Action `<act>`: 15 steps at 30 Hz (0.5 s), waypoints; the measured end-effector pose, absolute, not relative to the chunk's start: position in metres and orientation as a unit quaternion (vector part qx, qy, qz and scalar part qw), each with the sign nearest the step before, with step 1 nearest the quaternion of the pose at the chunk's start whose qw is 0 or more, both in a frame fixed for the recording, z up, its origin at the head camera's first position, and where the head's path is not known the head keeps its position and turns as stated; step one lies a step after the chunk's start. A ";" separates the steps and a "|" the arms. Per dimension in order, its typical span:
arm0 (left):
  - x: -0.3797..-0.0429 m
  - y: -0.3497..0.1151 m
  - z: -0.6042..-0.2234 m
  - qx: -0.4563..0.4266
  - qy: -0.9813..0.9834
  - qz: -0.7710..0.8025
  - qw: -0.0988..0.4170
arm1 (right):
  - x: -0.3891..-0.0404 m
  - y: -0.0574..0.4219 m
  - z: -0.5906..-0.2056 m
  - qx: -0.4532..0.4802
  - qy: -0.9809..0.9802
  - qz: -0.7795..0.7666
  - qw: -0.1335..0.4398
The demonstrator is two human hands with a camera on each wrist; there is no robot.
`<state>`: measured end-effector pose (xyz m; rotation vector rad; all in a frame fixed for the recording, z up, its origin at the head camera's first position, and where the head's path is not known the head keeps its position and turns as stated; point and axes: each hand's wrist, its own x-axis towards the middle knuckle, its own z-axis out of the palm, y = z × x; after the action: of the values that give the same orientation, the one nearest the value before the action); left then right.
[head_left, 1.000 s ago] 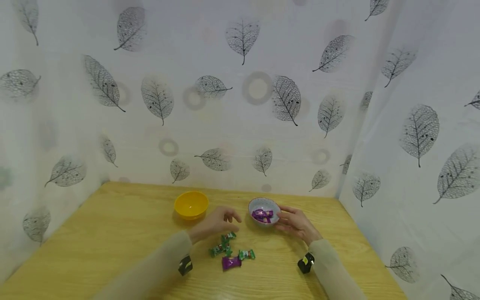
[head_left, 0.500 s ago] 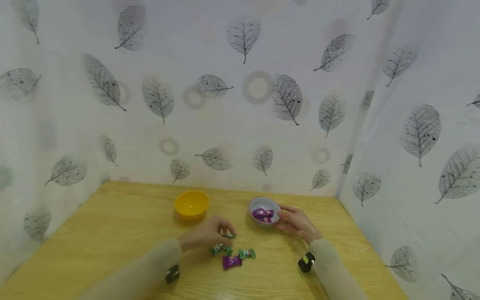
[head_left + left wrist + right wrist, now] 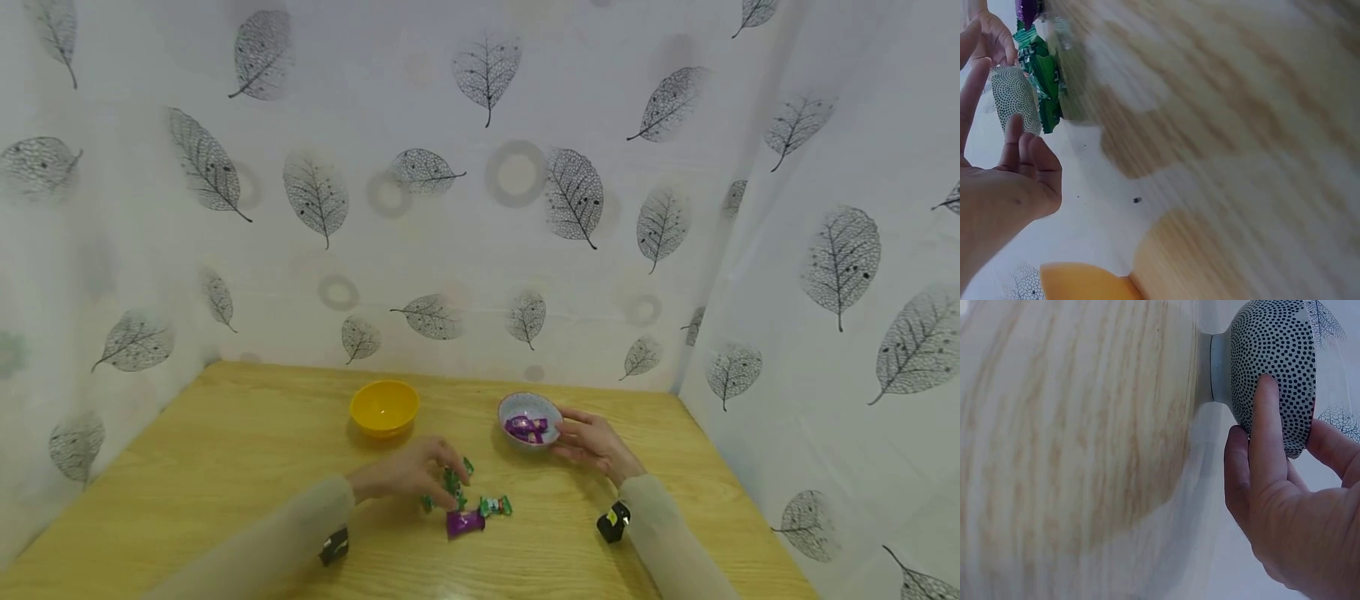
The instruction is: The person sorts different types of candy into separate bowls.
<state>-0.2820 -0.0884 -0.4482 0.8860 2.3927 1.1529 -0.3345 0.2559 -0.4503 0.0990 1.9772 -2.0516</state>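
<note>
In the head view my left hand (image 3: 408,473) hovers palm down, fingers apart, over a cluster of green-wrapped candies (image 3: 452,481), partly covering them. Nothing shows in its grasp in the left wrist view, where green candies (image 3: 1041,72) lie beyond the fingertips. Just right of the cluster is one more green candy (image 3: 495,506), and a purple-wrapped candy (image 3: 466,523) lies in front. My right hand (image 3: 597,447) holds a small pale bowl (image 3: 517,405) by its right side, thumb at the rim and fingers against the dotted outside (image 3: 1272,356). Several purple candies (image 3: 525,428) lie inside that bowl.
A yellow bowl (image 3: 384,408) stands at the back, beyond my left hand. The wooden table (image 3: 225,467) meets a leaf-patterned curtain (image 3: 480,267) at its back and sides. Each wrist wears a small black camera (image 3: 613,522).
My left hand has moved left and toward me, coming lower over the green candies. Some candies in the cluster look slightly shifted. The right hand stays on the pale bowl.
</note>
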 end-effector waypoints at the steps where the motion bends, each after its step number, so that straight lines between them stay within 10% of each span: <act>1: -0.282 -0.089 -0.450 0.314 0.846 0.396 0.169 | -0.335 0.256 -0.451 0.034 0.686 -0.712 0.145; 15: -0.279 -0.082 -0.458 0.322 0.863 0.335 0.199 | -0.332 0.254 -0.447 0.032 0.683 -0.714 0.151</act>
<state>-0.2788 -0.0822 -0.4576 0.9004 2.4134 0.9363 -0.3322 0.2542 -0.4472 0.0930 1.9620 -2.0493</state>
